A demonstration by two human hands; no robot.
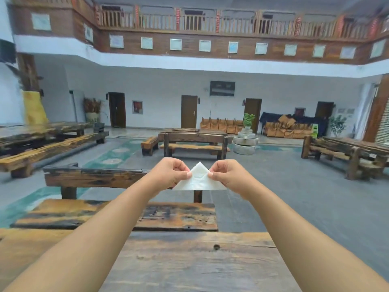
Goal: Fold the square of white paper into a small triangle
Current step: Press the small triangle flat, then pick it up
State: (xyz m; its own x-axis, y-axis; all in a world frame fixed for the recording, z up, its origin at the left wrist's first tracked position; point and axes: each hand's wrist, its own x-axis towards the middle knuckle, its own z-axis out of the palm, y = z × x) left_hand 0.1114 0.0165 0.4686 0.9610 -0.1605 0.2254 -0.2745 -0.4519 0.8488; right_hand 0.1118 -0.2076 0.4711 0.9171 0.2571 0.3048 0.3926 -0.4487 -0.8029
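Observation:
The white paper (199, 179) is folded into a triangle, point up and long edge at the bottom, held in the air at arm's length above the wooden table. My left hand (170, 172) pinches its left slanted edge between thumb and fingers. My right hand (228, 173) pinches the right slanted edge the same way. Both arms are stretched forward. A faint crease or inner flap shows across the middle of the paper.
A dark wooden table (189, 262) lies below my arms, with a wooden bench (117, 216) just beyond it and another bench (94, 175) farther out. More wooden tables and benches stand around a grey-floored hall.

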